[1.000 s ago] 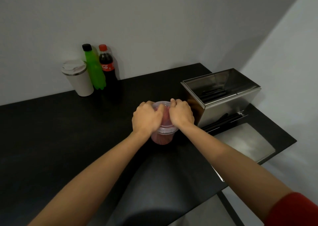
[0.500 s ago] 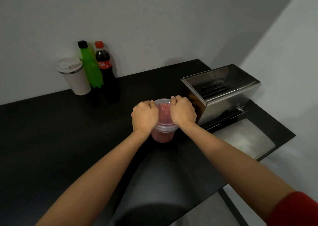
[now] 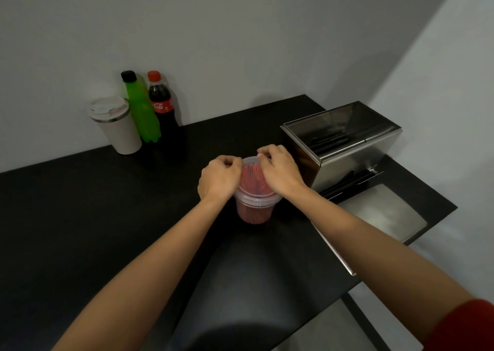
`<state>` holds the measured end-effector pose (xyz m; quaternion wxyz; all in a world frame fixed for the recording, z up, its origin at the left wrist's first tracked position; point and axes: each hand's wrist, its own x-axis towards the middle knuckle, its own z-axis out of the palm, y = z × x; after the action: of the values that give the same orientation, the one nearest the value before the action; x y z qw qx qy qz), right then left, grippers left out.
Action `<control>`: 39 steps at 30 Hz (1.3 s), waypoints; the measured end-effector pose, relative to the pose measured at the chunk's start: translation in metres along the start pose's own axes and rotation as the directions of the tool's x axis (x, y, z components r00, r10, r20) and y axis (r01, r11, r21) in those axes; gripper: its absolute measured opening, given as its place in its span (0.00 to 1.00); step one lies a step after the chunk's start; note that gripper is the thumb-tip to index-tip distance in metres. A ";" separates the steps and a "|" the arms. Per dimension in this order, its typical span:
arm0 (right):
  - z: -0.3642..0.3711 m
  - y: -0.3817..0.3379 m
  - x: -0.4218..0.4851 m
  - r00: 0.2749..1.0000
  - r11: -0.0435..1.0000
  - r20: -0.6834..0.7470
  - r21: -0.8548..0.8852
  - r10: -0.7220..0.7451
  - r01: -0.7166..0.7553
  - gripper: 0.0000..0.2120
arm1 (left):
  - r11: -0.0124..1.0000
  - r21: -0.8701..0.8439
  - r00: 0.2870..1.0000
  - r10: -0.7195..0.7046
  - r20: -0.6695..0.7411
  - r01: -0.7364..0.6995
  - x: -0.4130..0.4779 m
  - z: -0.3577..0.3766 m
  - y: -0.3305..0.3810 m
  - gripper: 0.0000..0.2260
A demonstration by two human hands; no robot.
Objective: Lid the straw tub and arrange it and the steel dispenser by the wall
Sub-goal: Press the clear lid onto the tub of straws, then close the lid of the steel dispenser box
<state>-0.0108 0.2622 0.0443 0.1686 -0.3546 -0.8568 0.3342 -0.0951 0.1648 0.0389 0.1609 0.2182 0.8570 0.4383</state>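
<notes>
A clear plastic tub full of red straws stands at the middle of the black counter. A clear lid sits on its rim. My left hand curls over the lid's left edge and my right hand curls over its right and far edge, fingers pressing the rim. The steel dispenser stands just right of the tub, its top open, with black straws in its lower tray.
A cream travel cup, a green bottle and a cola bottle stand against the back wall at the left. A flat steel lid lies by the counter's right edge. A side wall rises on the right.
My hands have spread slightly apart on the lid, so more of the red straws shows between them. The tub stays in place.
</notes>
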 end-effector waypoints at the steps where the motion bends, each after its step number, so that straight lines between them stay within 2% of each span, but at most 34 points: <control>1: -0.001 -0.002 -0.001 1.000 1.000 -0.011 0.012 -0.024 0.025 0.15 | 0.999 -0.026 1.000 0.027 -0.006 -0.027 0.000 -0.001 0.000 0.14; 4: -0.006 -0.007 -0.004 0.996 0.996 -0.055 0.057 -0.072 0.075 0.15 | 0.983 -0.118 0.990 0.140 -0.021 -0.141 -0.005 -0.006 0.004 0.14; 8: -0.016 -0.012 -0.009 0.990 0.990 -0.098 0.085 -0.102 0.111 0.14 | 0.953 -0.113 0.958 0.271 -0.095 -0.281 -0.013 -0.010 0.011 0.16; 13: -0.038 -0.015 -0.027 0.976 0.978 -0.163 0.133 -0.142 0.164 0.14 | 0.922 -0.111 0.924 0.355 -0.141 -0.371 -0.030 -0.015 0.030 0.17; 19: -0.074 0.007 -0.061 0.965 0.974 -0.213 0.132 -0.156 0.186 0.15 | 0.891 -0.133 0.899 0.419 -0.129 -0.434 -0.071 -0.003 0.048 0.16; 30: -0.144 0.096 -0.128 0.975 0.993 -0.216 0.088 -0.057 0.078 0.16 | 0.887 -0.149 0.898 0.439 -0.020 -0.437 -0.156 0.075 0.070 0.19; 35: -0.157 0.132 -0.135 0.985 0.998 -0.169 0.070 0.016 -0.004 0.17 | 0.925 -0.122 0.927 0.370 0.064 -0.361 -0.172 0.107 0.072 0.22; 39: -0.165 0.161 -0.125 0.989 0.996 -0.123 0.051 0.081 -0.076 0.20 | 0.958 -0.056 0.943 0.287 0.168 -0.282 -0.168 0.130 0.069 0.27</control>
<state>0.2420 0.3316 0.0448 0.2168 -0.4042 -0.8220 0.3375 0.1253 0.2031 0.0363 0.1738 0.3746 0.7922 0.4493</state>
